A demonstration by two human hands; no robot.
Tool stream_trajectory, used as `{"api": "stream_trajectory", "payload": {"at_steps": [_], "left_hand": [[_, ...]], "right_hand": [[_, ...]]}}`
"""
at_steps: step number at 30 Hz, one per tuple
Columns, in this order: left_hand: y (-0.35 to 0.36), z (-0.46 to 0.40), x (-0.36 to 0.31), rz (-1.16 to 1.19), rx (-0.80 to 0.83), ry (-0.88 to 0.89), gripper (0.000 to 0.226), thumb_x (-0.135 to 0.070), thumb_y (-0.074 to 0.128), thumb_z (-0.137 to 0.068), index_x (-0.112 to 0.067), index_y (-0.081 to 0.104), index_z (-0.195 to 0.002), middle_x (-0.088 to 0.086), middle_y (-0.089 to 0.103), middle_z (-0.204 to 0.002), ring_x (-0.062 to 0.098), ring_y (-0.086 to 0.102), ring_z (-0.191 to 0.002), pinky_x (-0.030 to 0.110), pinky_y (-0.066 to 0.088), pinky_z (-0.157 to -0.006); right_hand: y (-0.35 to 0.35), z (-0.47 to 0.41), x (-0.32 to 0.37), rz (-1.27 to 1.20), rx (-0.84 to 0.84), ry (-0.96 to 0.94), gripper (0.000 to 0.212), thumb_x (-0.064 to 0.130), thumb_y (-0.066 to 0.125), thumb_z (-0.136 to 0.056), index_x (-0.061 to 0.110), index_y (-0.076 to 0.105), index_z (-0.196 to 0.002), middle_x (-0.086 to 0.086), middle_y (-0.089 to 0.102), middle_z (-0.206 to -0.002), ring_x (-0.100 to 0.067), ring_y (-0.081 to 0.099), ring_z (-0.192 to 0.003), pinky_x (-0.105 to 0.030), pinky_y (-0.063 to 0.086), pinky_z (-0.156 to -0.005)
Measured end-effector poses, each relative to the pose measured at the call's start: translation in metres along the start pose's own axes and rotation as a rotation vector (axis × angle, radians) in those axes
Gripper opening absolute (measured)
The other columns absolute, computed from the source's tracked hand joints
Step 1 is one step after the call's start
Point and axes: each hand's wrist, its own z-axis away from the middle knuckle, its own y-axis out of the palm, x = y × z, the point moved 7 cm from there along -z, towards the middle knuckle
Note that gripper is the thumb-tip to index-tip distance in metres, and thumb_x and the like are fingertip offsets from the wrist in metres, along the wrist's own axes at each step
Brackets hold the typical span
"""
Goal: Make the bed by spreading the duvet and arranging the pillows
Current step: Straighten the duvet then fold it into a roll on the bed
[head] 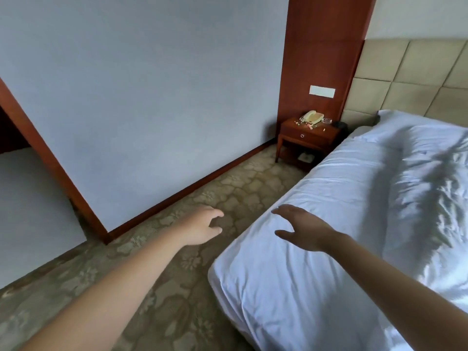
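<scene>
Both forearms reach in from the bottom of the frame. At centre, the right hand (302, 229) hovers over the bed's near edge, fingers spread and holding nothing; the left hand (202, 225) hangs over the carpet (177, 287), fingers loosely curled, empty. White duvet (342, 198) covers the bed on the right, rumpled toward the far right edge. A pillow (405, 119) lies at the padded headboard (410, 72), upper right. Beside it, a wooden nightstand (307, 138) carries a telephone (312, 117).
</scene>
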Motion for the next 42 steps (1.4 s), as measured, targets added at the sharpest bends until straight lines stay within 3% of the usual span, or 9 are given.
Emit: {"api": "stream_trajectory", "payload": {"at_steps": [6,15,24,28,32,37,42], "left_hand": [[-0.027,-0.141,0.039,-0.086,0.074,0.161,0.050,-0.032,0.048,-0.097,-0.024,0.037,-0.145,-0.004,0.031,-0.152,0.016,0.038,-0.134,0.030,0.035,-0.108],[-0.071,-0.329,0.051,-0.236,0.148,0.399,0.048,-0.029,0.047,-0.096,-0.025,0.040,-0.143,-0.004,0.037,-0.147,0.018,0.045,-0.125,0.029,0.042,-0.092],[-0.068,-0.494,0.015,-0.366,0.305,0.728,0.050,-0.025,0.049,-0.095,-0.024,0.037,-0.144,-0.001,0.034,-0.149,0.021,0.038,-0.132,0.037,0.041,-0.103],[-0.076,-0.560,-0.017,-0.405,0.379,0.891,0.050,-0.026,0.048,-0.095,-0.024,0.037,-0.144,-0.001,0.034,-0.148,0.020,0.040,-0.130,0.036,0.043,-0.101],[-0.078,-0.617,-0.067,-0.431,0.388,1.020,0.049,-0.025,0.047,-0.096,-0.022,0.038,-0.144,0.002,0.038,-0.144,0.021,0.041,-0.128,0.035,0.042,-0.100],[-0.033,-0.660,-0.139,-0.546,0.491,1.185,0.050,-0.024,0.046,-0.095,-0.022,0.036,-0.144,0.000,0.035,-0.146,0.022,0.041,-0.129,0.036,0.043,-0.100],[0.014,-0.689,-0.244,-0.623,0.491,1.333,0.050,-0.025,0.046,-0.094,-0.025,0.036,-0.143,-0.001,0.034,-0.146,0.021,0.039,-0.130,0.038,0.042,-0.100]], "right_hand": [[0.006,-0.122,-0.011,-0.011,-0.038,0.106,0.054,0.038,0.052,-0.096,0.025,0.035,-0.145,0.005,0.032,-0.151,-0.012,0.030,-0.138,-0.021,0.026,-0.108],[-0.004,-0.266,-0.070,-0.100,-0.077,0.378,0.054,0.035,0.051,-0.097,0.021,0.033,-0.146,0.000,0.031,-0.151,-0.016,0.029,-0.139,-0.026,0.027,-0.109],[-0.009,-0.344,-0.152,-0.114,-0.150,0.732,0.053,0.037,0.049,-0.097,0.022,0.034,-0.146,0.001,0.031,-0.152,-0.020,0.034,-0.137,-0.031,0.032,-0.108],[-0.022,-0.364,-0.184,-0.156,-0.184,0.914,0.051,0.036,0.051,-0.096,0.023,0.037,-0.143,0.003,0.037,-0.145,-0.020,0.045,-0.125,-0.028,0.039,-0.096],[-0.036,-0.374,-0.221,-0.166,-0.229,1.052,0.050,0.035,0.051,-0.096,0.025,0.038,-0.143,0.004,0.035,-0.148,-0.019,0.036,-0.135,-0.029,0.037,-0.099],[-0.040,-0.360,-0.288,-0.215,-0.303,1.217,0.049,0.033,0.051,-0.095,0.025,0.039,-0.142,0.004,0.035,-0.148,-0.018,0.035,-0.135,-0.030,0.039,-0.100],[-0.040,-0.327,-0.380,-0.279,-0.376,1.347,0.048,0.031,0.050,-0.096,0.023,0.039,-0.142,0.003,0.036,-0.147,-0.019,0.039,-0.130,-0.028,0.038,-0.095]]}}
